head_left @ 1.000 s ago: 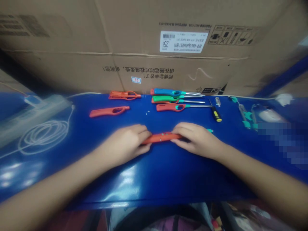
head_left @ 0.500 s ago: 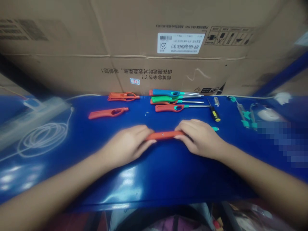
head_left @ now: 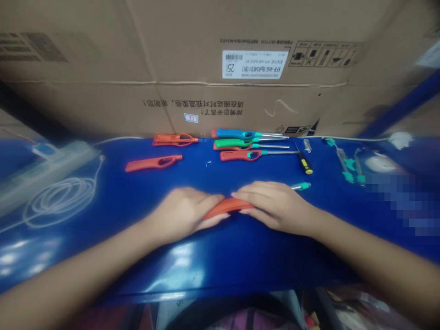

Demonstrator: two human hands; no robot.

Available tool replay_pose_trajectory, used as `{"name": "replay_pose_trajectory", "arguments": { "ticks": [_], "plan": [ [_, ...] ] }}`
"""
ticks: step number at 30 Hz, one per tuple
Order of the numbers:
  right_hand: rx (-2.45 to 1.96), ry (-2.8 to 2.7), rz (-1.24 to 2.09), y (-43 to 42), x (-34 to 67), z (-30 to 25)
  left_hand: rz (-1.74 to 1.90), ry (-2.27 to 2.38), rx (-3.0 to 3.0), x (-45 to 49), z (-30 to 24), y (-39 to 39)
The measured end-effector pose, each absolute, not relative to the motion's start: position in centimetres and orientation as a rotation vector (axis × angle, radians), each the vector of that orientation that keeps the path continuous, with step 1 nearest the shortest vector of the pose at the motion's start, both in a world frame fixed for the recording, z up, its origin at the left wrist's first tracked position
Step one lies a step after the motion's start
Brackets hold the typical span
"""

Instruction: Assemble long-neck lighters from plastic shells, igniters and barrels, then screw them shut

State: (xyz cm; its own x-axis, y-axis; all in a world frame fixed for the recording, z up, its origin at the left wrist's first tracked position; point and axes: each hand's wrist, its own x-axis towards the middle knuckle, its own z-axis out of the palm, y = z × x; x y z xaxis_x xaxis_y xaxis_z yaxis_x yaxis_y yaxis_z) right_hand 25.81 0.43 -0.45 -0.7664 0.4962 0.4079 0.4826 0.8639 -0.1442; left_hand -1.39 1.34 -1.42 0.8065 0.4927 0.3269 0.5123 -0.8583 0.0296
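Observation:
Between my two hands is a red lighter casing (head_left: 229,206), raised over the blue table. My left hand (head_left: 187,208) grips its left end, thumb in front and fingers behind. The other end is pinched by my right hand (head_left: 275,206); the fingers cover much of the casing. A metal tube with a teal tip (head_left: 301,186) shows just behind my right hand, partly hidden by it. Farther back lie two loose red casing pieces, one an open half shell (head_left: 172,139), the other a handle piece (head_left: 153,163). Tiny screws (head_left: 208,163) rest near them.
Several long-nosed lighters, such as a blue one (head_left: 233,133) and a red one (head_left: 240,156), lie at the back. A black-yellow screwdriver (head_left: 304,163) is beside them. Coiled white cable (head_left: 62,197) and a power strip (head_left: 65,158) are left. A cardboard wall (head_left: 192,87) stands behind.
Both hands have come slightly closer together and lower, with the red casing turned between them. More of the metal tube with the teal tip shows behind my right hand.

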Motion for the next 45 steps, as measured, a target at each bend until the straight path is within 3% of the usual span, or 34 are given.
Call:
{"name": "replay_pose_trajectory", "arguments": {
  "ticks": [10, 15, 26, 32, 40, 45],
  "plan": [
    [-0.747, -2.534, 0.046, 0.3, 25.7, -0.8, -0.394, -0.836, -2.970, -1.5, -0.9, 1.3],
    [-0.953, -2.591, -0.144, 1.0, 26.8, 0.0, -0.344, -0.868, -2.938, -2.6, -0.1, 2.2],
    [-0.832, -2.571, -0.304, 0.6, 26.6, -0.6, -0.301, -1.032, -3.053, -1.9, 0.4, 1.1],
    [-0.999, -2.620, -0.138, 1.9, 27.4, 0.1, -0.345, -1.057, -3.050, -2.3, 0.0, 2.0],
    [-1.352, -2.568, -0.371, 4.1, 31.0, 1.0, -0.375, -1.179, -2.992, -3.8, 0.6, 3.5],
    [-1.326, -2.596, -0.382, 4.2, 31.4, 1.1, -0.356, -1.226, -2.969, -4.0, 0.7, 3.7]
  ]
}}
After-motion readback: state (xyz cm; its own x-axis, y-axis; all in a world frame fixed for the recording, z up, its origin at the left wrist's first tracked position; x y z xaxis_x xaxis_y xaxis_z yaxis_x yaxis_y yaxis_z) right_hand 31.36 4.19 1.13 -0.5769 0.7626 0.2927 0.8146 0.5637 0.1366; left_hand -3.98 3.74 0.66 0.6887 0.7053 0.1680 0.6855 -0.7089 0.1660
